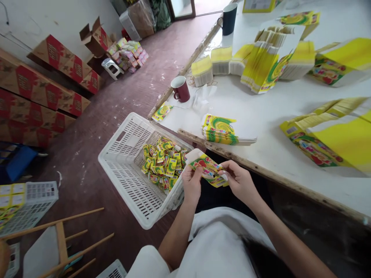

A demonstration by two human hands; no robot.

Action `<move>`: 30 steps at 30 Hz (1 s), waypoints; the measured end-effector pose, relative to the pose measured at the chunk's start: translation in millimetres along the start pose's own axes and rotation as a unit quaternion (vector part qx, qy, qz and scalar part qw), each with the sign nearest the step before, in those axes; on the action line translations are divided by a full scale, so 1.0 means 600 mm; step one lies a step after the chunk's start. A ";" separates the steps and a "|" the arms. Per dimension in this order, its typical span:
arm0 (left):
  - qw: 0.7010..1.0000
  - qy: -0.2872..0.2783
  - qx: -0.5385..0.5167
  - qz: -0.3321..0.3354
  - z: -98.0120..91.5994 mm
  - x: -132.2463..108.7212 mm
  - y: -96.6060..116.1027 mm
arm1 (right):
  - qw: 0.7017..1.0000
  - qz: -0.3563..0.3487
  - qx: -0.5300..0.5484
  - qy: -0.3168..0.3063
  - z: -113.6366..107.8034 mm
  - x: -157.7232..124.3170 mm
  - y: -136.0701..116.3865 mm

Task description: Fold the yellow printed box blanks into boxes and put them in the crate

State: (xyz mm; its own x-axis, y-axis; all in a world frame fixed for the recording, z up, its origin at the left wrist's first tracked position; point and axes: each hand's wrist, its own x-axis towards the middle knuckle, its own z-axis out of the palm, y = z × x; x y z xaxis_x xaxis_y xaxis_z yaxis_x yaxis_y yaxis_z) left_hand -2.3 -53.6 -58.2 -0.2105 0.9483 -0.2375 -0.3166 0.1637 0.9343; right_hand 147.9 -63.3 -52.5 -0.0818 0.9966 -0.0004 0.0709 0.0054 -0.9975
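Note:
Between my two hands is a yellow and green printed carton (206,166), its white flap standing up at the left end. My left hand (192,183) grips the left end, thumb on top. At the other end, my right hand (237,180) pinches the edge with thumb and fingers. Just left of my hands, a white plastic crate (127,175) holds a heap of small yellow and green packets (165,164). On the table (261,154), beyond my hands, lies a stack of flat cartons (220,129) in the same print.
A maroon mug (181,89) and a dark mug (228,19) stand near the table's left edge. Bundles of yellow cartons (263,61) cover the far side and right. Stacked cardboard boxes (46,92) line the wall. A wooden chair (60,243) lies lower left, by another crate (40,200).

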 end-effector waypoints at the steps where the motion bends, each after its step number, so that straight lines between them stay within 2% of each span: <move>1: 1.000 -0.010 0.016 0.001 -0.008 0.002 0.004 | 1.000 -0.013 -0.015 -0.003 -0.007 0.000 0.000; 4: 0.995 -0.077 0.058 0.013 -0.041 0.012 0.037 | 0.993 -0.079 -0.087 -0.013 -0.029 0.001 -0.004; 7: 0.976 -0.193 0.102 0.013 -0.078 0.023 0.083 | 0.965 -0.174 -0.175 -0.087 -0.046 0.003 -0.016; 10: 0.920 -0.318 0.222 -0.051 -0.095 0.019 0.105 | 0.914 -0.254 -0.263 -0.176 -0.047 0.003 -0.030; 12: 0.873 -0.372 0.301 -0.094 -0.088 0.006 0.097 | 0.884 -0.292 -0.310 -0.190 -0.041 0.000 -0.036; 13: 0.862 -0.376 0.324 -0.102 -0.081 -0.001 0.088 | 0.877 -0.305 -0.323 -0.183 -0.036 -0.002 -0.037; 14: 0.864 -0.363 0.334 -0.100 -0.073 -0.009 0.077 | 0.876 -0.311 -0.329 -0.167 -0.032 -0.004 -0.035; 16: 0.894 -0.294 0.329 -0.076 -0.056 -0.023 0.053 | 0.890 -0.305 -0.323 -0.101 -0.021 -0.011 -0.025; 19: 0.936 -0.166 0.307 -0.037 -0.035 -0.034 0.024 | 0.919 -0.263 -0.287 0.067 0.002 -0.024 -0.001; 21: 0.948 -0.114 0.296 -0.018 -0.024 -0.036 0.012 | 0.927 -0.237 -0.250 0.151 0.022 -0.035 0.013; 22: 0.951 -0.097 0.292 -0.010 -0.020 -0.035 0.008 | 0.932 -0.226 -0.228 0.168 0.031 -0.040 0.017; 25: 0.947 -0.070 0.313 0.019 -0.015 -0.029 0.006 | 0.960 -0.189 -0.133 0.161 0.042 -0.047 0.016; 28: 0.907 -0.087 0.405 0.076 -0.023 -0.019 0.013 | 0.981 -0.102 -0.042 0.159 0.018 -0.033 -0.002; 30: 0.871 -0.129 0.458 0.124 -0.031 -0.014 0.017 | 0.991 -0.041 -0.046 0.118 -0.007 -0.017 -0.018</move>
State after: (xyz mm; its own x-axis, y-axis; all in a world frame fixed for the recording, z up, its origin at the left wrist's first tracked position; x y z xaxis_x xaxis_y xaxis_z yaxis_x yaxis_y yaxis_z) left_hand -21.0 -64.8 -52.0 0.0857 0.9955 -0.0403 0.6036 -0.0197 0.7970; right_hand 152.0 -73.1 -41.6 0.1421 0.9840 0.1072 0.1658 0.0831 -0.9827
